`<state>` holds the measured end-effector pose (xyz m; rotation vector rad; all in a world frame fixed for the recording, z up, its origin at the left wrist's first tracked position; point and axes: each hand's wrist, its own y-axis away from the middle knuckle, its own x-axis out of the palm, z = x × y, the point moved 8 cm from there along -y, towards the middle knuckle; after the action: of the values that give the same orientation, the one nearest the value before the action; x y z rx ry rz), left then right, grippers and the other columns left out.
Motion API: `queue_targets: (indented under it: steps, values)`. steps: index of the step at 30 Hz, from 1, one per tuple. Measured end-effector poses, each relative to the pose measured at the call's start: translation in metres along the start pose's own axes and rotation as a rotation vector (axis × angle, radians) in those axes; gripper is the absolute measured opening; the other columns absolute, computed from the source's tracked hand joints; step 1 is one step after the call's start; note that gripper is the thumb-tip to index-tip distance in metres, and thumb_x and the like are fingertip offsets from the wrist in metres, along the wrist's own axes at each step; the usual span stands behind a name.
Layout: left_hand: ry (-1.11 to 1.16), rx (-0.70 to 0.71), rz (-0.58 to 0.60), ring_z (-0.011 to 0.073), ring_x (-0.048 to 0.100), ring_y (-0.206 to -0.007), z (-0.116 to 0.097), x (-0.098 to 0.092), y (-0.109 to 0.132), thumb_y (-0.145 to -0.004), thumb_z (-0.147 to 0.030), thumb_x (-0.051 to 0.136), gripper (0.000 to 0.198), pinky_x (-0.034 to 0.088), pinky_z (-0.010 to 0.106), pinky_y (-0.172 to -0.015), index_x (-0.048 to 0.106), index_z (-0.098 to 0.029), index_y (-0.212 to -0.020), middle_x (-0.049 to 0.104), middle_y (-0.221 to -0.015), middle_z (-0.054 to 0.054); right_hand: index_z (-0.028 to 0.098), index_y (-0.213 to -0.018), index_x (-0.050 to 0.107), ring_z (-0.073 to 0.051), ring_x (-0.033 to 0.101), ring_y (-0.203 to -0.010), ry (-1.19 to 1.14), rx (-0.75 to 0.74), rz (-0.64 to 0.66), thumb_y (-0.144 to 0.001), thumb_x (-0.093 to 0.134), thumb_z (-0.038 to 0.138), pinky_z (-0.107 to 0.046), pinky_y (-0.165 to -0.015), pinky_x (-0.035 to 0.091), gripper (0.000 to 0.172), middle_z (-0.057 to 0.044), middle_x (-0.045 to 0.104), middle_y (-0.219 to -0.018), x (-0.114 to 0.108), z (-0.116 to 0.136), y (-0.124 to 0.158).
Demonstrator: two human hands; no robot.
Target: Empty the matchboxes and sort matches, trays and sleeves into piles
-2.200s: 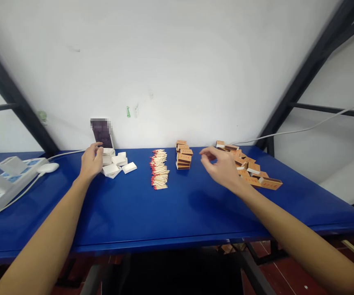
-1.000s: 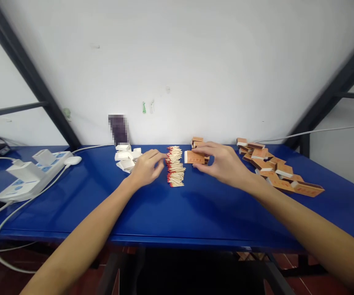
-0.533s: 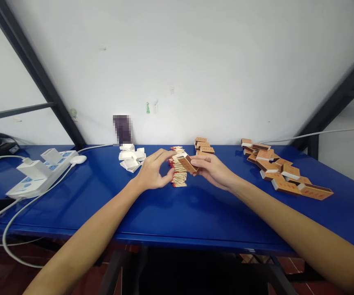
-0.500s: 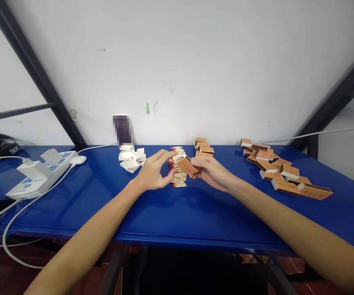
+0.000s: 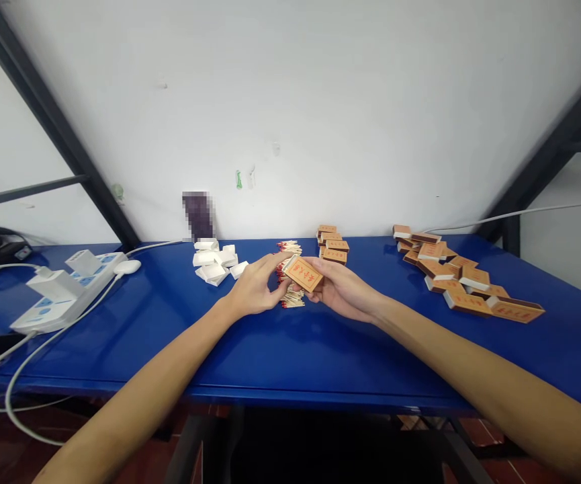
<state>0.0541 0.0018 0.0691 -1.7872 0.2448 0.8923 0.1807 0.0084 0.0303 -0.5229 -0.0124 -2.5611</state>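
Observation:
My right hand (image 5: 343, 290) holds an orange matchbox sleeve (image 5: 303, 273) tilted above the blue table (image 5: 290, 349). My left hand (image 5: 256, 288) meets it from the left, fingers pinched at the sleeve's near end; what they hold is hidden. Just behind both hands lies a pile of red-tipped matches (image 5: 288, 250). A small stack of orange sleeves (image 5: 334, 246) stands to the right of the matches. White inner trays (image 5: 214, 261) lie in a heap to the left.
A long scatter of orange matchboxes (image 5: 464, 277) runs along the right of the table. A white power strip (image 5: 63, 290) with cables lies at the left. A blurred dark object (image 5: 198, 214) leans on the white wall. Black frame bars slant at both sides.
My left hand left the white trays and my right hand took a sleeve from the stack. Both hands came together in front of the matches, and the sleeve has tilted up.

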Motion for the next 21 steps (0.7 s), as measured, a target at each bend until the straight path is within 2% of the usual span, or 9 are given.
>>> queue_targets:
  steps: [4, 7, 10, 15, 17, 21]
  values:
    - [-0.058, -0.051, 0.017, 0.0189, 0.056, -0.080, 0.007, -0.004, 0.000, -0.091, -0.026, 0.058, 0.050, 0.050, 0.032, -0.073, 0.045, -0.019, -0.138, 0.058, -0.089, 0.004, 0.024, -0.117, 0.064, -0.016, 0.063, -0.079, -0.032, -0.007, -0.006, -0.080, 0.075, 0.033, -0.024, -0.061, 0.048, 0.039, -0.004, 0.072, -0.095, -0.004, 0.005, 0.000]
    - [0.007, -0.038, 0.032, 0.0179, 0.055, -0.083, 0.008, -0.006, -0.002, -0.096, -0.023, 0.052, 0.038, 0.050, 0.032, -0.077, 0.050, -0.020, -0.135, 0.057, -0.091, 0.005, 0.025, -0.113, 0.065, -0.018, 0.066, -0.089, -0.030, -0.030, -0.028, -0.077, 0.076, 0.028, -0.029, -0.071, 0.052, 0.038, -0.004, 0.073, -0.099, -0.007, 0.008, 0.000]
    - [0.089, -0.003, 0.026, 0.0161, 0.055, -0.083, 0.005, -0.008, -0.003, -0.096, -0.021, 0.053, 0.036, 0.051, 0.030, -0.075, 0.053, -0.021, -0.132, 0.057, -0.096, 0.006, 0.023, -0.108, 0.066, -0.020, 0.066, -0.092, 0.027, -0.042, -0.059, -0.078, 0.074, 0.030, -0.031, -0.073, 0.052, 0.032, -0.005, 0.073, -0.102, -0.011, 0.007, -0.001]
    - [0.040, 0.085, -0.060, 0.0163, 0.053, -0.077, -0.007, -0.021, -0.004, -0.082, -0.023, 0.065, 0.041, 0.051, 0.030, -0.066, 0.058, -0.018, -0.122, 0.058, -0.095, 0.007, 0.031, -0.123, 0.060, -0.015, 0.063, -0.085, 0.085, -0.135, -0.082, -0.072, 0.079, 0.023, -0.027, -0.068, 0.048, 0.055, 0.000, 0.071, -0.105, -0.012, 0.008, -0.001]
    - [0.007, 0.112, -0.052, 0.0172, 0.055, -0.076, -0.012, -0.022, -0.004, -0.080, -0.025, 0.065, 0.044, 0.052, 0.032, -0.067, 0.057, -0.017, -0.122, 0.059, -0.095, 0.007, 0.030, -0.119, 0.060, -0.015, 0.064, -0.087, 0.086, -0.155, -0.081, -0.068, 0.082, 0.022, -0.029, -0.074, 0.051, 0.056, 0.001, 0.071, -0.103, -0.011, 0.007, -0.001]
    - [-0.026, 0.122, -0.012, 0.0197, 0.061, -0.083, -0.017, -0.017, -0.005, -0.081, -0.028, 0.065, 0.044, 0.054, 0.034, -0.073, 0.056, -0.016, -0.123, 0.063, -0.099, 0.009, 0.026, -0.101, 0.059, -0.016, 0.067, -0.086, 0.114, -0.199, -0.124, -0.063, 0.086, 0.023, -0.032, -0.081, 0.053, 0.047, 0.003, 0.071, -0.091, -0.013, 0.006, -0.001]
